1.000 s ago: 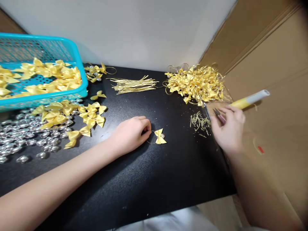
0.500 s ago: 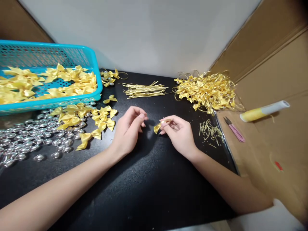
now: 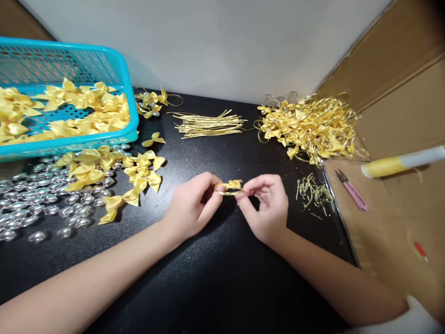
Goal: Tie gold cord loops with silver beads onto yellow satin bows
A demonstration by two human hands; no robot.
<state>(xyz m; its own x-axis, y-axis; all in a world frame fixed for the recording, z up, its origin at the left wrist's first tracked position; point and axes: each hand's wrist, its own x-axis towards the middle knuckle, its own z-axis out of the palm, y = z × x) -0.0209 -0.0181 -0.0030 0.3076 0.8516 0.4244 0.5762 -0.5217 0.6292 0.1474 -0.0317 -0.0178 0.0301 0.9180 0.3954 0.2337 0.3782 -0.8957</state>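
Between my hands is a yellow ribbon bow (image 3: 232,184) with a loop of gold cord (image 3: 227,193) below it. My left hand (image 3: 196,204) pinches its left end between thumb and forefinger. From the other side, my right hand (image 3: 266,206) pinches the right end of the loop, with its other fingers curled. Beyond my hands lies a bundle of cut gold cords (image 3: 208,125). Loose yellow bows (image 3: 142,171) and shiny silver heart-like beads (image 3: 52,199) spread to the left of my left hand.
A turquoise basket (image 3: 129,93) of bows stands at the back left. At the back right is a heap of bows with gold loops (image 3: 309,125). Cord clippings (image 3: 313,190), pink-handled snips (image 3: 352,190), a yellow-and-white roll (image 3: 399,164) and a small red item (image 3: 420,250) lie rightward.
My left hand has moved right and taken hold of the bow's loop, which only my right hand held before. The view has shifted slightly.
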